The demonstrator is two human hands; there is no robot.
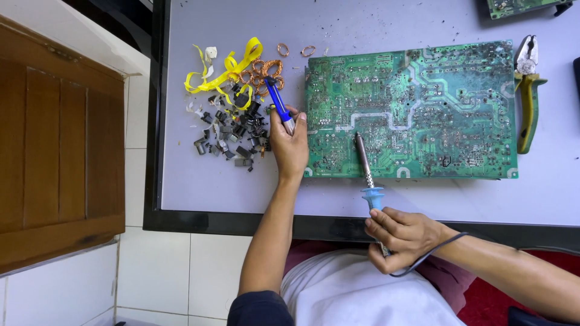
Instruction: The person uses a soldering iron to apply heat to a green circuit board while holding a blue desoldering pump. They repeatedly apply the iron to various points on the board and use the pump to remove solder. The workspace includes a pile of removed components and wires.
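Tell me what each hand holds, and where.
Left hand: blue desoldering pump, gripped near its metal end. Right hand: soldering iron, by its handle.

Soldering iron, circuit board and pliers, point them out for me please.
soldering iron [364,166], head view, on its metal shaft above the blue collar.
circuit board [423,108], head view, middle of its green solder side.
pliers [530,105], head view, on the green handle.

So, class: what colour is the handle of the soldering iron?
Light blue, seen in the head view: the soldering iron in the right hand.
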